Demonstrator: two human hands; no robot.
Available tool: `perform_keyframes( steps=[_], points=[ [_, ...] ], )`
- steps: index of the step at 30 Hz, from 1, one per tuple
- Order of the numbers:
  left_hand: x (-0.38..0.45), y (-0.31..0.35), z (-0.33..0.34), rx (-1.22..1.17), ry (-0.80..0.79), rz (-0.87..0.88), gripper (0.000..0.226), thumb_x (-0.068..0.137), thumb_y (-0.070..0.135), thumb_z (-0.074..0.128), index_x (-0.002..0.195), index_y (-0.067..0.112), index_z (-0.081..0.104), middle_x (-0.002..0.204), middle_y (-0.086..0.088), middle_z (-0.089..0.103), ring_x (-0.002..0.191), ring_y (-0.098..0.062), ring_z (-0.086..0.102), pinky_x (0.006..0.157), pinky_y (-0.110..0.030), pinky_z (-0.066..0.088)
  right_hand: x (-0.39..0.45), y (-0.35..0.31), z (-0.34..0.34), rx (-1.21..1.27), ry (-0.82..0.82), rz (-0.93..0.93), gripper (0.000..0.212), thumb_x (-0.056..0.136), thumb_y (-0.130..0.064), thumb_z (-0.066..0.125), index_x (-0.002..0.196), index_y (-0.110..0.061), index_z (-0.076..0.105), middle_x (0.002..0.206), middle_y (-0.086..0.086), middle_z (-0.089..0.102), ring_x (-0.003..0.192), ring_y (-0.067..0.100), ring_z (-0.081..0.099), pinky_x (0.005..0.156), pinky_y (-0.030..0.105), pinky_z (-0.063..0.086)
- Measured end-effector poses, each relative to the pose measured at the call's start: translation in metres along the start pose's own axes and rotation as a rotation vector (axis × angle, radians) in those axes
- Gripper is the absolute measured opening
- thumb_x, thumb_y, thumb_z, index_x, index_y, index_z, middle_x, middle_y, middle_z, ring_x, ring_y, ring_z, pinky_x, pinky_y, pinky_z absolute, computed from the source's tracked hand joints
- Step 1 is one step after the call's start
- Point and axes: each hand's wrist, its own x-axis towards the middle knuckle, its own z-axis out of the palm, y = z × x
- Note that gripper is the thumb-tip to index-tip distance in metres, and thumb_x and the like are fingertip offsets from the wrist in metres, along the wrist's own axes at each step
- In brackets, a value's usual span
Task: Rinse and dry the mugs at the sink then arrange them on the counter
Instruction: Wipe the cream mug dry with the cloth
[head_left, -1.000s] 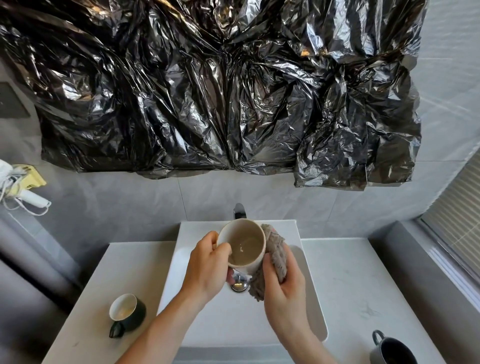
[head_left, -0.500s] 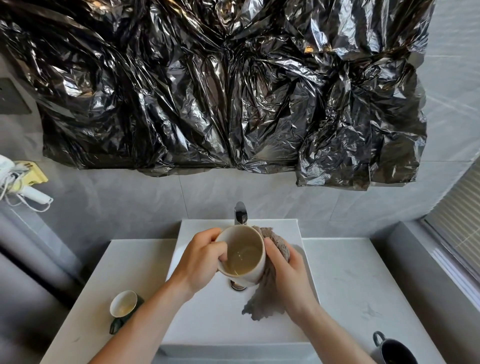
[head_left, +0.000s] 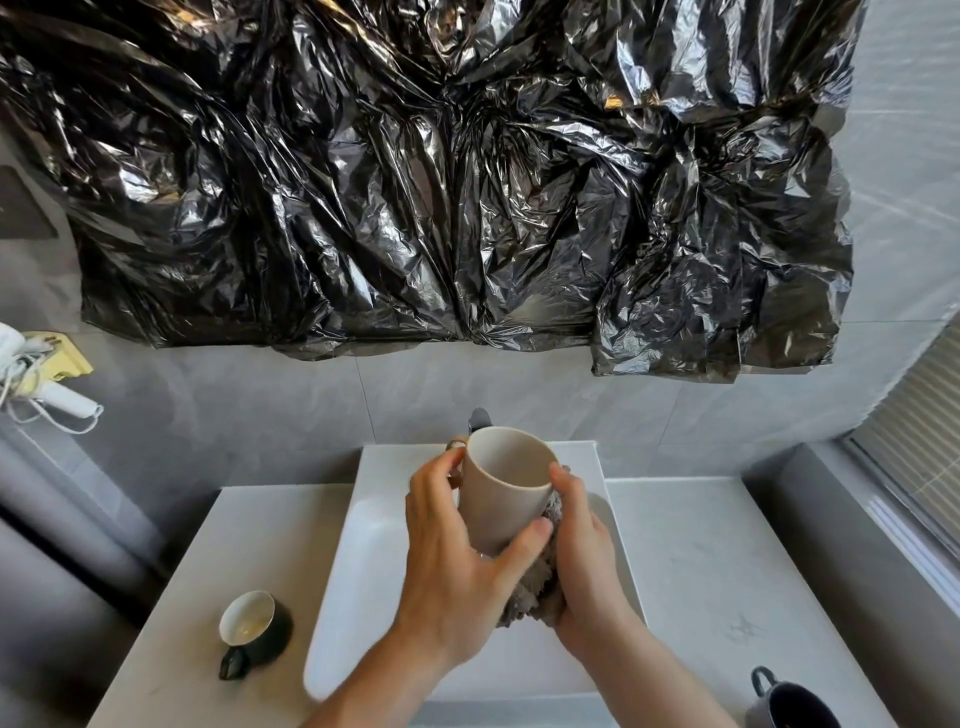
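Left of sink (head_left: 363, 571): bare counter (head_left: 249, 530), then green mug (head_left: 254, 626) near its front.
Right of sink: open counter; dark mug (head_left: 789, 704) at front corner.
Behind sink: faucet (head_left: 479, 419), wall.

Mug (head_left: 506, 491) over sink (head_left: 363, 582); cup (head_left: 254, 626) left, another mug (head_left: 792, 704) right on counter (head_left: 691, 561).

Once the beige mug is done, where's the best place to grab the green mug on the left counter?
Probably the green mug by its handle, coming from the near side: it stands upright on the counter with the handle toward the person. The left hand is nearer but holds the beige mug.
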Motion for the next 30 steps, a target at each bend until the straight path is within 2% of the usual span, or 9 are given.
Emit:
perform_keyframes(
  steps=[2,5,8,12,14,17,20,24,30],
  points=[
    [0.004,-0.001,0.005,-0.031,-0.004,-0.053,0.093,0.069,0.074,0.075,0.145,0.042,0.032,0.143,0.024,0.042,0.136,-0.003,0.042,0.106,-0.023,0.043,-0.004,-0.002,0.002,-0.042,0.001,-0.039,0.057,0.082,-0.074,0.057,0.110,-0.027,0.074,0.090,0.017,0.077,0.074,0.041,0.072,0.064,0.048,0.057],
    [0.020,-0.003,0.002,-0.251,0.021,-0.140,0.077,0.074,0.066,0.083,0.136,0.042,0.045,0.131,0.018,0.065,0.124,-0.005,0.061,0.104,-0.035,0.053,-0.014,-0.003,0.004,-0.065,-0.026,-0.190,0.034,0.104,-0.051,0.050,0.111,-0.030,0.075,0.102,0.007,0.081,0.095,0.032,0.078,0.084,0.056,0.062],
    [0.032,-0.004,-0.001,-0.408,0.028,-0.231,0.058,0.077,0.055,0.078,0.125,0.032,0.056,0.116,0.013,0.075,0.108,-0.004,0.072,0.096,-0.036,0.059,-0.026,-0.004,0.011,-0.173,-0.067,-0.389,0.021,0.110,-0.028,0.050,0.115,-0.031,0.069,0.102,0.009,0.079,0.096,0.042,0.075,0.079,0.062,0.061],
    [0.039,-0.009,0.000,-0.429,-0.018,-0.320,0.060,0.083,0.071,0.072,0.121,0.025,0.068,0.107,-0.006,0.078,0.085,-0.019,0.073,0.064,-0.026,0.059,-0.025,0.006,0.011,-0.623,-0.056,-0.807,0.050,0.104,-0.021,0.053,0.145,-0.050,0.050,0.152,-0.032,0.047,0.152,-0.003,0.029,0.126,0.027,0.025],
    [0.039,-0.012,-0.002,-0.422,-0.040,-0.312,0.063,0.088,0.073,0.065,0.124,0.022,0.071,0.111,-0.003,0.078,0.099,-0.017,0.075,0.079,-0.033,0.061,-0.020,0.006,0.007,-0.649,-0.094,-0.846,0.054,0.105,-0.011,0.054,0.153,-0.033,0.046,0.158,-0.025,0.045,0.154,-0.002,0.026,0.127,0.024,0.022],
    [0.038,-0.013,-0.006,-0.447,-0.064,-0.272,0.064,0.090,0.071,0.061,0.125,0.018,0.069,0.114,-0.005,0.078,0.110,-0.021,0.074,0.088,-0.037,0.061,-0.021,-0.003,0.005,-0.558,-0.077,-0.785,0.048,0.103,0.003,0.048,0.133,-0.031,0.064,0.111,-0.013,0.075,0.109,0.012,0.070,0.092,0.033,0.055],
    [0.038,-0.005,-0.013,-0.544,-0.090,-0.280,0.054,0.087,0.059,0.063,0.125,0.021,0.071,0.115,-0.007,0.078,0.110,-0.026,0.074,0.084,-0.040,0.064,-0.013,-0.009,0.002,-0.357,-0.061,-0.543,0.033,0.106,-0.008,0.043,0.102,-0.030,0.068,0.071,0.013,0.066,0.059,0.037,0.064,0.056,0.034,0.047],
    [0.041,0.004,-0.020,-0.675,-0.167,-0.428,0.055,0.092,0.056,0.057,0.126,0.014,0.071,0.121,-0.016,0.076,0.119,-0.034,0.070,0.106,-0.055,0.054,-0.019,0.000,0.005,-0.430,-0.030,-0.667,0.035,0.096,-0.017,0.046,0.113,-0.036,0.070,0.128,-0.007,0.058,0.109,0.022,0.067,0.090,0.044,0.056],
    [0.042,0.005,-0.023,-0.797,-0.286,-0.504,0.065,0.092,0.053,0.066,0.131,0.001,0.066,0.130,-0.026,0.069,0.125,-0.039,0.066,0.108,-0.050,0.051,-0.022,0.002,0.008,-0.721,-0.028,-1.044,0.054,0.086,0.000,0.052,0.131,-0.026,0.068,0.137,-0.012,0.051,0.124,0.023,0.054,0.098,0.032,0.048]
  ],
)
